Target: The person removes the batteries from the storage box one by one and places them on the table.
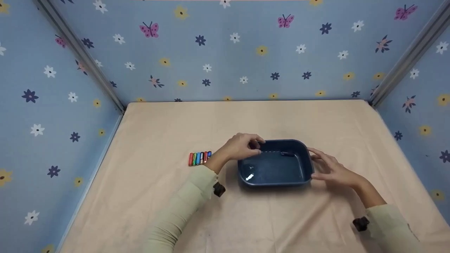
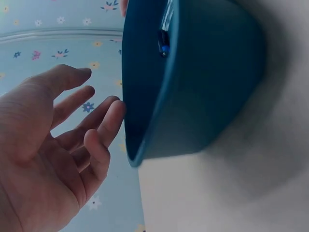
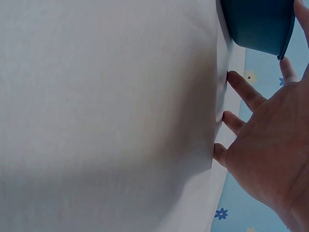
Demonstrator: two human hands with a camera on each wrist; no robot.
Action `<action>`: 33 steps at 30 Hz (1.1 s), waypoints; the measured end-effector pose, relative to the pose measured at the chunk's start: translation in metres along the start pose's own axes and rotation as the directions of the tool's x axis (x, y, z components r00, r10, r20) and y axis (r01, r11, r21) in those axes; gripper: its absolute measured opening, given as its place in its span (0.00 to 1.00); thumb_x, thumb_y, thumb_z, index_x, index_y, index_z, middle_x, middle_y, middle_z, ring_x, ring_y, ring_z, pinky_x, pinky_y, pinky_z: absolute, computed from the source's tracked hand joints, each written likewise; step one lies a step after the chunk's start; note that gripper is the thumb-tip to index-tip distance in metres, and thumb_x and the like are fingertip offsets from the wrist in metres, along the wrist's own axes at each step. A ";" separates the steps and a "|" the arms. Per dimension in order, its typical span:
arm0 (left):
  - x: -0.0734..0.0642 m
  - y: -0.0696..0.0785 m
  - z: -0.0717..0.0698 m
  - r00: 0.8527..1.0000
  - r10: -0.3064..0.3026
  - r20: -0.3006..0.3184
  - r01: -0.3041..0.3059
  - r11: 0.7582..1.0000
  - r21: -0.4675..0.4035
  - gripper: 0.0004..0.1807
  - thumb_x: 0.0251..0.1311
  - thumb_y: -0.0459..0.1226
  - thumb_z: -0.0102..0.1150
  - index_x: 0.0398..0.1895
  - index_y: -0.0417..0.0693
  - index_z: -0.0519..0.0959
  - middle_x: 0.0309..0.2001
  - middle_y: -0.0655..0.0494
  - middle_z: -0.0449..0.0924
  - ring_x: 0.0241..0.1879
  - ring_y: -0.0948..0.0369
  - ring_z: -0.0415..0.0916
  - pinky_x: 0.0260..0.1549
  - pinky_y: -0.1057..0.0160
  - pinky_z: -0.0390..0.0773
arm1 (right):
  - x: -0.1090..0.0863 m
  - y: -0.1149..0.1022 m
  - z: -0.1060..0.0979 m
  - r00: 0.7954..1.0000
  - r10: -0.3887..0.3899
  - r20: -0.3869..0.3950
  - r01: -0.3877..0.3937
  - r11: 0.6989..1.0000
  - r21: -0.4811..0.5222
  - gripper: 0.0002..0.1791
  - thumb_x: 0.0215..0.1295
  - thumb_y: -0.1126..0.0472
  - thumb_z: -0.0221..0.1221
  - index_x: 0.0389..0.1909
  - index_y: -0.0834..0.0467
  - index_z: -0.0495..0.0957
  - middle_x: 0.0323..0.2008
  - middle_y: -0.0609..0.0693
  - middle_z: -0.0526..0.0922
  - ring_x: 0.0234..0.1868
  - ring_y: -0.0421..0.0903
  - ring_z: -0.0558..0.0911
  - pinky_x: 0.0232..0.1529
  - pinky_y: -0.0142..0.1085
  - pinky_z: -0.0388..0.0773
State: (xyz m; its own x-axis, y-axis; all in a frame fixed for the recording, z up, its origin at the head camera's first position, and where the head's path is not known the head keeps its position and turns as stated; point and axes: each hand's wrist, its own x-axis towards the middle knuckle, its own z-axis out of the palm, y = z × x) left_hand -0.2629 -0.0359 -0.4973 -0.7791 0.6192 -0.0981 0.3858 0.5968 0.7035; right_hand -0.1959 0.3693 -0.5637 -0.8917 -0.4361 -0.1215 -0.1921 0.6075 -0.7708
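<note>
A dark blue rectangular basin (image 1: 276,184) stands on the cloth-covered table. Inside it, near the far wall, lies one small dark battery (image 1: 287,154), which looks blue and black in the left wrist view. My left hand (image 1: 242,147) is over the basin's far left corner, its fingers loosely bent and holding nothing. In the left wrist view a fingertip of the left hand (image 2: 63,140) meets or nearly meets the rim. Against the basin's right side rests my right hand (image 1: 334,171), fingers spread, index finger and thumb at the rim.
Left of the basin, several colourful batteries (image 1: 197,159) lie side by side in a row, partly covered by the left wrist. A pale peach cloth (image 1: 158,130) with creases covers the table. Blue flowered panels (image 1: 225,52) enclose the back and both sides.
</note>
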 end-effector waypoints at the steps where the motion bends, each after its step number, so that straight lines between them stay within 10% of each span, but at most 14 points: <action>1: 0.002 0.002 0.000 0.999 0.008 0.032 -0.008 1.000 -0.004 0.25 0.77 0.41 0.68 0.74 0.49 0.83 0.65 0.46 0.91 0.67 0.48 0.88 0.71 0.44 0.82 | 0.000 0.000 0.000 1.000 0.003 0.000 -0.003 1.000 -0.003 0.50 0.74 0.54 0.73 0.91 0.42 0.58 0.82 0.67 0.72 0.87 0.75 0.55 0.72 0.89 0.42; 8: 0.018 0.005 0.003 0.975 0.064 0.212 -0.053 0.997 -0.056 0.31 0.77 0.41 0.68 0.81 0.47 0.77 0.74 0.42 0.84 0.76 0.47 0.82 0.78 0.45 0.78 | 0.000 0.001 -0.001 1.000 -0.001 0.002 0.001 1.000 -0.017 0.49 0.75 0.54 0.72 0.91 0.42 0.58 0.82 0.67 0.72 0.87 0.76 0.55 0.72 0.89 0.44; 22: 0.045 0.001 0.018 0.942 -0.016 0.335 0.065 0.988 -0.137 0.33 0.79 0.40 0.68 0.83 0.47 0.75 0.76 0.38 0.82 0.47 0.61 0.87 0.43 0.69 0.82 | -0.001 0.001 0.001 1.000 -0.019 0.007 0.019 1.000 0.019 0.49 0.75 0.57 0.72 0.91 0.44 0.58 0.82 0.69 0.71 0.86 0.76 0.54 0.74 0.87 0.41; 33: 0.060 0.005 0.034 0.928 -0.030 0.372 0.107 0.976 -0.189 0.34 0.81 0.42 0.65 0.86 0.49 0.72 0.80 0.40 0.77 0.53 0.51 0.87 0.35 0.68 0.79 | -0.001 -0.003 0.001 1.000 0.005 0.008 -0.005 1.000 -0.006 0.50 0.75 0.54 0.72 0.91 0.42 0.56 0.82 0.69 0.70 0.87 0.77 0.52 0.73 0.88 0.42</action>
State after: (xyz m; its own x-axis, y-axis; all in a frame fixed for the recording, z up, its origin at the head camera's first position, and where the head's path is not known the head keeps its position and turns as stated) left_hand -0.2909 0.0221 -0.5234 -0.5503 0.7465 -0.3740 0.1994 0.5525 0.8093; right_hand -0.1939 0.3678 -0.5617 -0.8892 -0.4385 -0.1308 -0.1898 0.6136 -0.7665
